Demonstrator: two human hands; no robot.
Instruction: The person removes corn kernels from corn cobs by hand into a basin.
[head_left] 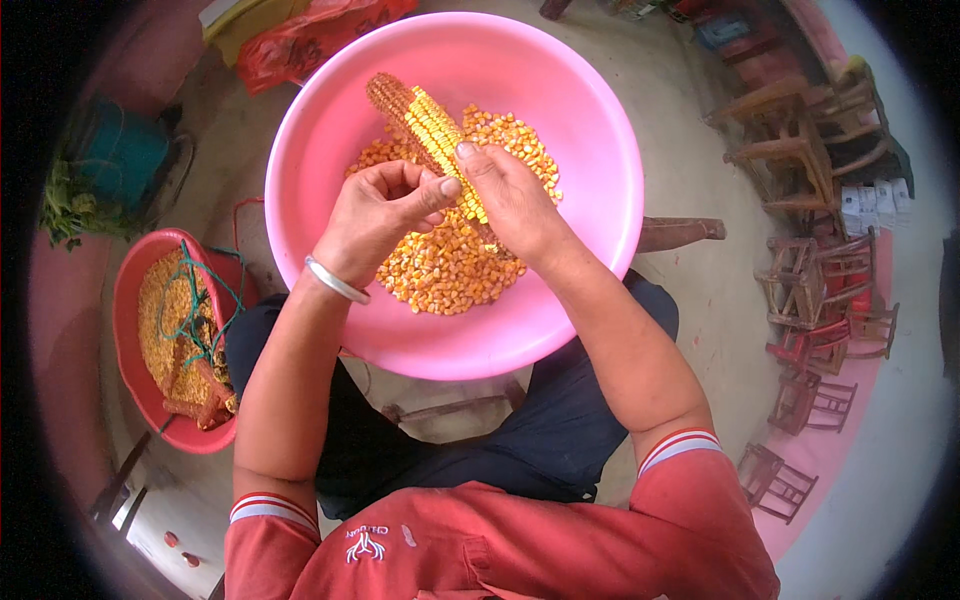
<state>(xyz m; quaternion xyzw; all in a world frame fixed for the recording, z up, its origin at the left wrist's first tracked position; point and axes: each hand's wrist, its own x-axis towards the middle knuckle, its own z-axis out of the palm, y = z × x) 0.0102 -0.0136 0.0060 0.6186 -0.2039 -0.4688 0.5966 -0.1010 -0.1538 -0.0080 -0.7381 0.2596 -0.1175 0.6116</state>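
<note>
A large pink basin (580, 130) rests on my lap and holds a heap of loose yellow corn kernels (450, 270). Above the heap I hold a corn cob (420, 115), partly stripped at its far end, pointing up and left. My right hand (515, 205) grips the cob's lower part, thumb on the kernel rows. My left hand (375, 215), with a silver bangle on the wrist, presses its thumb against the cob beside the right thumb.
A red basin (130, 360) at my left holds kernels, bare cobs and green string. A green basket (125, 160) with leaves stands farther left. Red plastic bags (310, 40) lie beyond the basin. Several small wooden stools (815, 270) line the right side.
</note>
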